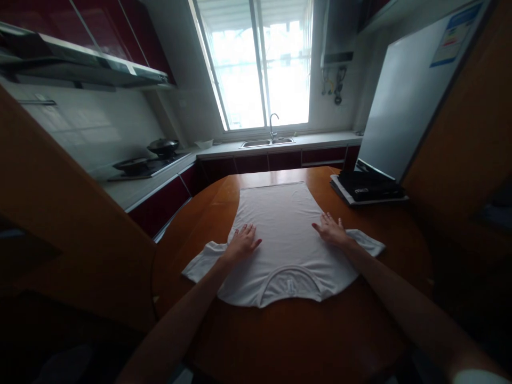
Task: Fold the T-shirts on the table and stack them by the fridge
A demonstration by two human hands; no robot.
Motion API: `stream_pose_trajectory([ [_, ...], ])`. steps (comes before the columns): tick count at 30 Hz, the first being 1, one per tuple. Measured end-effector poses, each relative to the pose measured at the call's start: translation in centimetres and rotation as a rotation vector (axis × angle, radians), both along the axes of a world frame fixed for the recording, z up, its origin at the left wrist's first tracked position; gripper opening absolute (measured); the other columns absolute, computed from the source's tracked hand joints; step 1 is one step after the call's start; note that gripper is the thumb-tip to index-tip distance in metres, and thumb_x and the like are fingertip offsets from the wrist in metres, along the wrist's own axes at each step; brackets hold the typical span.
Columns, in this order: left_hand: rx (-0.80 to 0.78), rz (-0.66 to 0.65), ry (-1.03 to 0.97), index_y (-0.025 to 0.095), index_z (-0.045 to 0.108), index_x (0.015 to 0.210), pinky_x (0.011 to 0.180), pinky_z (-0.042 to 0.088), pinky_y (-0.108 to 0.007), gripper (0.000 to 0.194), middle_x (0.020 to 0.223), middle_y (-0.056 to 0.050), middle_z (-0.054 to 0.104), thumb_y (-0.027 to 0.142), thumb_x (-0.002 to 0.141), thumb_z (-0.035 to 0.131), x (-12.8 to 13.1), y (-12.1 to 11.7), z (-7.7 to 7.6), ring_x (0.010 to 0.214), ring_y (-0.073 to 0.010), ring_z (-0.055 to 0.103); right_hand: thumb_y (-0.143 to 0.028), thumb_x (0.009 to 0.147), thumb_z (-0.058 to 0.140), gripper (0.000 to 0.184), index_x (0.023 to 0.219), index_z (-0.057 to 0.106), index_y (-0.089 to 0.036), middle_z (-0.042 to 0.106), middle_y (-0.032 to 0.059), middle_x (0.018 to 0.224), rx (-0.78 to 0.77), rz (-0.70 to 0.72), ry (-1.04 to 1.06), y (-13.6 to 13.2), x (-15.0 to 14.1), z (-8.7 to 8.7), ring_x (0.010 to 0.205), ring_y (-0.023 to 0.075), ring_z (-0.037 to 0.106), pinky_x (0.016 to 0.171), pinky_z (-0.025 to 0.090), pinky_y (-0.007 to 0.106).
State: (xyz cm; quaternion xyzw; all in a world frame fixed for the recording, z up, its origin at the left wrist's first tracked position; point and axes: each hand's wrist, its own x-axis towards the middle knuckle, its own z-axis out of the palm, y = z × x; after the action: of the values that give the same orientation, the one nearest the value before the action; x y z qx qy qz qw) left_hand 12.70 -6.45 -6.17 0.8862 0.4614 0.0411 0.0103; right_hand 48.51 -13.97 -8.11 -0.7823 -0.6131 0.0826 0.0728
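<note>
A white short-sleeved T-shirt (pixel 284 229) lies spread on the round wooden table (pixel 296 341), its neckline toward me and its hem at the far side. Both sleeves stick out to the sides. My left hand (pixel 242 241) rests flat on the shirt's left side, fingers stretched and pointing away from me. On the right edge of the shirt lies my right hand (pixel 331 229), with its fingers spread. Neither hand grips the cloth. Light creases run across the fabric near the hands and collar.
A stack of folded dark and white clothes (pixel 366 186) sits at the table's far right. Beyond the table are a counter with a sink (pixel 268 143), and a stove (pixel 154 166) with pans at the left. A refrigerator (pixel 416 90) stands at the right.
</note>
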Motion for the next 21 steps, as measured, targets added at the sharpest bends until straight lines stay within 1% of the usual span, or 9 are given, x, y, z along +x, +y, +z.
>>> stream_pose_trajectory([
  [3,-0.003,-0.009,-0.019,0.012,0.04,0.153,0.121,0.024,-0.056,0.06,0.161,-0.018,0.034,0.043,0.102,0.042,0.0,0.1,-0.1,0.152,-0.0341,0.025,-0.062,0.102,0.008,0.081,0.161,0.021,-0.009,0.014,0.0159,0.168,0.035,-0.022,0.011,0.2,0.4,0.0,0.156,0.0281,0.008,0.122,0.009,0.06],
  [7,-0.008,-0.004,-0.025,0.009,0.04,0.153,0.122,0.023,-0.054,0.061,0.161,-0.019,0.034,0.042,0.102,0.043,0.1,0.0,-0.2,0.152,-0.0336,0.025,-0.062,0.102,0.01,0.081,0.159,0.026,-0.007,0.019,0.0177,0.166,0.023,-0.07,-0.002,0.1,0.5,0.2,0.155,0.0285,0.013,0.122,0.009,0.061],
  [11,0.005,-0.005,-0.035,0.011,0.044,0.151,0.122,0.023,-0.055,0.058,0.16,-0.019,0.036,0.042,0.102,0.043,0.0,0.3,-0.5,0.151,-0.0336,0.027,-0.06,0.102,0.009,0.082,0.159,0.023,-0.002,0.017,0.0194,0.166,0.123,-0.144,-0.034,-0.1,0.0,0.7,0.155,0.0293,0.011,0.121,0.009,0.061],
  [12,0.011,-0.002,-0.047,0.012,0.045,0.15,0.121,0.023,-0.055,0.057,0.16,-0.018,0.037,0.042,0.102,0.043,-0.1,0.5,-0.5,0.151,-0.0336,0.028,-0.059,0.103,0.009,0.081,0.159,0.022,-0.002,0.016,0.0189,0.166,0.151,-0.13,-0.045,-0.2,-0.2,0.7,0.155,0.0289,0.011,0.121,0.009,0.061],
  [14,0.015,0.032,-0.082,0.014,0.047,0.149,0.121,0.024,-0.056,0.054,0.159,-0.017,0.038,0.04,0.102,0.043,-0.6,1.2,-0.2,0.15,-0.0329,0.029,-0.058,0.103,0.009,0.079,0.159,0.022,-0.004,0.015,0.0174,0.167,0.18,-0.045,-0.057,-0.3,-0.7,0.7,0.155,0.0272,0.011,0.122,0.01,0.059],
  [16,0.005,0.097,-0.13,0.016,0.049,0.147,0.12,0.025,-0.055,0.051,0.158,-0.015,0.041,0.037,0.101,0.044,-1.7,2.1,0.5,0.149,-0.0315,0.032,-0.057,0.103,0.011,0.077,0.16,0.021,-0.007,0.016,0.0161,0.167,0.153,0.055,-0.048,-0.4,-1.1,0.4,0.155,0.0256,0.012,0.122,0.012,0.058],
  [17,-0.004,0.128,-0.161,0.016,0.051,0.146,0.121,0.026,-0.053,0.05,0.157,-0.014,0.043,0.036,0.1,0.045,-2.6,2.6,1.0,0.148,-0.0301,0.034,-0.058,0.103,0.012,0.076,0.16,0.021,-0.008,0.017,0.0156,0.167,0.123,0.086,-0.041,-0.5,-1.2,0.1,0.155,0.0256,0.013,0.122,0.013,0.058],
  [19,-0.029,0.191,-0.243,0.016,0.055,0.143,0.12,0.03,-0.043,0.048,0.153,-0.013,0.049,0.032,0.098,0.047,-4.9,3.6,2.2,0.145,-0.026,0.041,-0.059,0.103,0.014,0.077,0.161,0.02,-0.01,0.018,0.0149,0.167,0.059,0.1,-0.028,-0.5,-1.3,-0.2,0.155,0.0272,0.014,0.121,0.013,0.06],
  [21,-0.073,0.278,-0.324,0.016,0.059,0.138,0.117,0.035,-0.033,0.046,0.147,-0.012,0.056,0.029,0.095,0.05,-7.7,4.1,3.5,0.138,-0.0227,0.049,-0.06,0.102,0.014,0.077,0.161,0.02,-0.01,0.017,0.015,0.167,0.046,0.077,-0.032,-0.6,-1.2,-0.4,0.155,0.0293,0.012,0.12,0.011,0.064],
])
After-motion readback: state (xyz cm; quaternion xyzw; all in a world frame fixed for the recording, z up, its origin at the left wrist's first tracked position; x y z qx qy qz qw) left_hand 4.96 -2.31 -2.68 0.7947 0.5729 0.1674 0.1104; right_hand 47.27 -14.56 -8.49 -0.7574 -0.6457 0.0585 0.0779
